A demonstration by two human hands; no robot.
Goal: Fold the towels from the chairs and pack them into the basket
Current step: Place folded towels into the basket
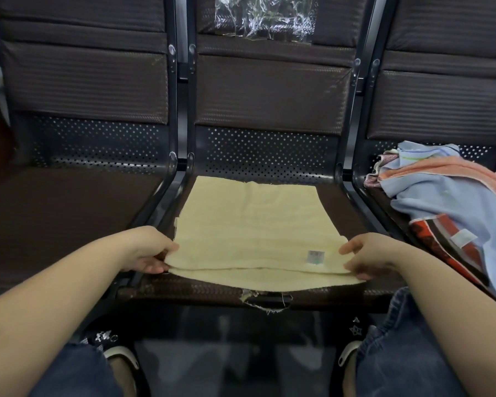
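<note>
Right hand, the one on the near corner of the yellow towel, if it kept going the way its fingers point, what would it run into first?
The right hand points left along the yellow towel, so probably the left hand at the opposite corner.

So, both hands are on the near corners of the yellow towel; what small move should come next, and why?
Probably carry the near edge away, over to the far edge. The left hand and right hand each pinch a near corner of the yellow towel, which lies flat on the middle seat, already doubled at that edge.
</note>
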